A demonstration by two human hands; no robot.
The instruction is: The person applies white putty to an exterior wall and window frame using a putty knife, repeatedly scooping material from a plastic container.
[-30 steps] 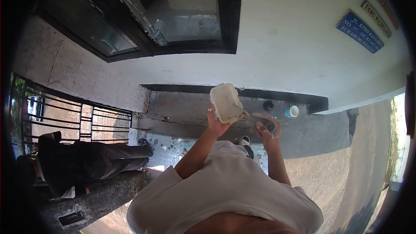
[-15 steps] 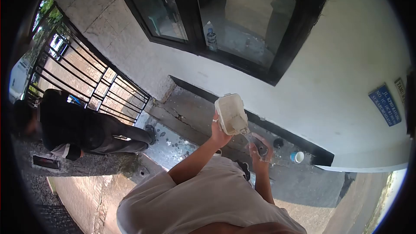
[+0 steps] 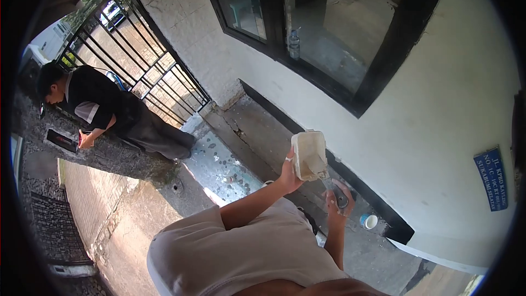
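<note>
The left hand (image 3: 289, 171) grips a whitish plastic tub (image 3: 309, 155) from below and holds it raised and tilted, its open side turned toward the right hand (image 3: 338, 200). The right hand is closed around the dark handle of a small trowel (image 3: 330, 186), whose blade reaches up to the lower lip of the tub and touches it. Both are held in the air above the grey concrete step (image 3: 257, 126) that runs along the foot of the white wall (image 3: 416, 148).

Compared with half a second ago, the view has swung further: the tub and hands sit a little lower and more to the right in the picture, and the window (image 3: 329, 27) now fills more of the top. The grip of each hand looks unchanged, and the trowel is still at the tub's mouth. The blue-rimmed cup (image 3: 369, 221) on the ground near the wall's black base strip lies just right of the right hand, closer to it in the picture than before.

At the left, another person (image 3: 109, 112) in dark clothes leans by the black iron gate (image 3: 137, 66), now seen higher up and holding something small in one hand. The blue address plate (image 3: 491, 178) hangs on the wall at the right edge.
</note>
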